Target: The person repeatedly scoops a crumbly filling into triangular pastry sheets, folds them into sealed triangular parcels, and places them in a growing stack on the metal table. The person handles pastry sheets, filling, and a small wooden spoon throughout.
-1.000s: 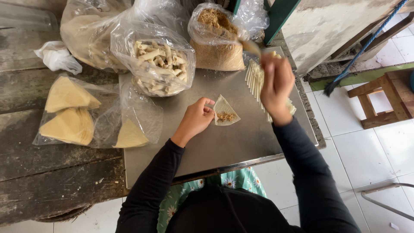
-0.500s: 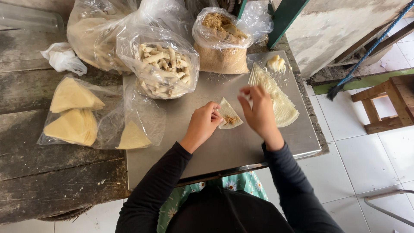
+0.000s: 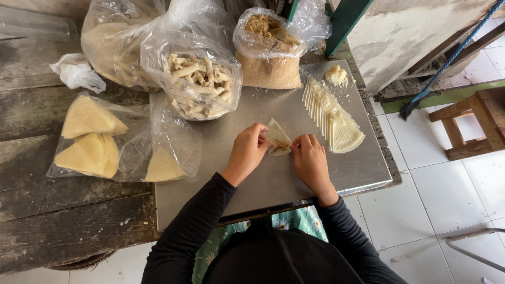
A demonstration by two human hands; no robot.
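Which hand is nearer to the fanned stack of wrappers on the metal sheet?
Right. The right hand sits just left of the fanned stack of wrappers, pinching the filled wrapper. The left hand holds that wrapper's far side, farther from the stack.

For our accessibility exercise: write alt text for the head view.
Two hands, left and right, fold a filled wrapper on a metal tray. A fanned wrapper stack lies to the right; bags of rolls and crumbs sit behind.
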